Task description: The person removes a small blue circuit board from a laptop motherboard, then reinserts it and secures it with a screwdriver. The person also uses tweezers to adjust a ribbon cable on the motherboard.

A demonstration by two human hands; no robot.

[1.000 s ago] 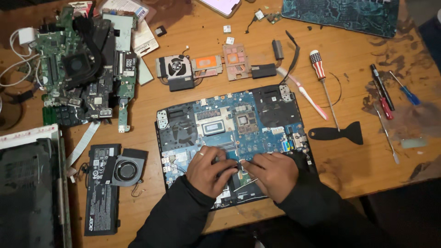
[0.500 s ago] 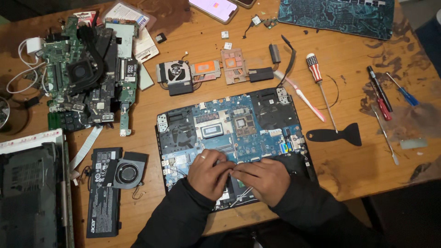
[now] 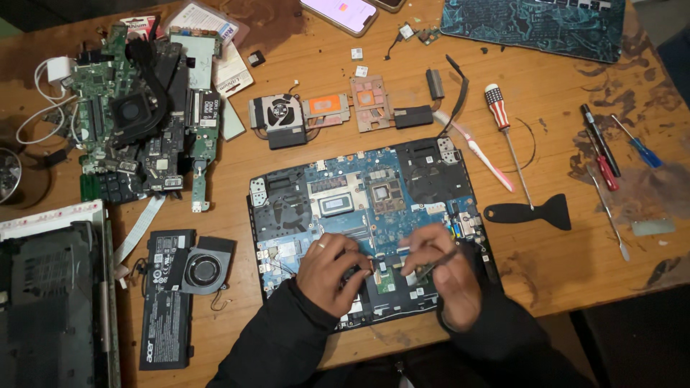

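Note:
An opened laptop base with a blue motherboard (image 3: 359, 197) lies in the middle of the wooden table. My left hand (image 3: 327, 269) rests on its lower part, fingertips pinched on a small component near the board's front middle. My right hand (image 3: 445, 269) hovers just right of it, blurred, holding a thin dark tool, perhaps tweezers (image 3: 435, 264), angled toward the same spot. Both forearms wear dark sleeves and cover the laptop's front edge.
A heatsink with fan (image 3: 287, 118) lies above the laptop. A second green motherboard (image 3: 136, 122) sits top left, a battery with a fan (image 3: 180, 280) left, a screwdriver (image 3: 507, 136), black scraper (image 3: 528, 213) and small tools (image 3: 604, 151) right, a phone (image 3: 338, 13) at top.
My right hand has lifted off the board and now holds the thin tool up at an angle. The left hand stays in much the same spot. The camera has shifted slightly.

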